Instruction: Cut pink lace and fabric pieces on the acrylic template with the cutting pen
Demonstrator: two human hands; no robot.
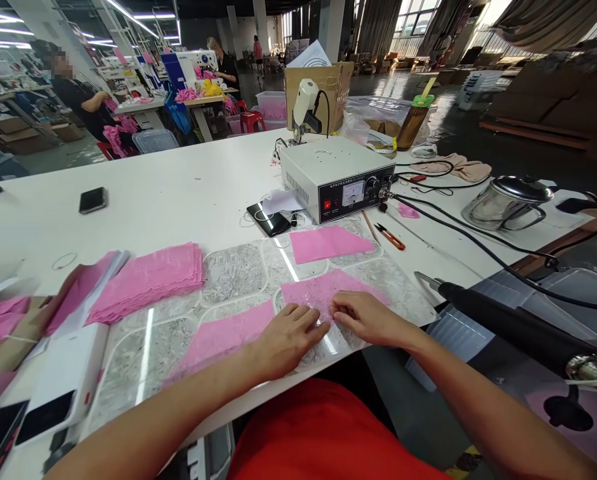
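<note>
The left hand (289, 339) lies palm down, the thumb a little apart from the fingers, at the near left part of a pink cloth (335, 283) in front of the machine (338, 163), on the wearer's side. The right hand (361, 315) is at the same cloth, fingers curled and thumb drawn in close to them; I cannot tell whether it pinches the fabric. The cloth lies spread out between the hands and the machine.

Another pink piece (228, 333), partly covered by the left forearm, lies in front and to the left of the machine. A third sheet (331, 243) lies just in front of the machine. Farther to the machine's left is a pink stack (151, 273), its edges slightly uneven. All rest on a gray patterned mat (235, 272).

Orange-handled snips (389, 237) lie near the machine's front right corner. To its right stands a lidded glass jug (503, 207); in front and to its right is a black-handled tool (503, 327). A phone (93, 199) lies well to the machine's left. Behind the machine stand a cardboard box (345, 87) and, to the right of that, a green-lidded bottle (412, 123). Far behind it, to the left, a person (223, 67) sits at a sewing machine (203, 60).
</note>
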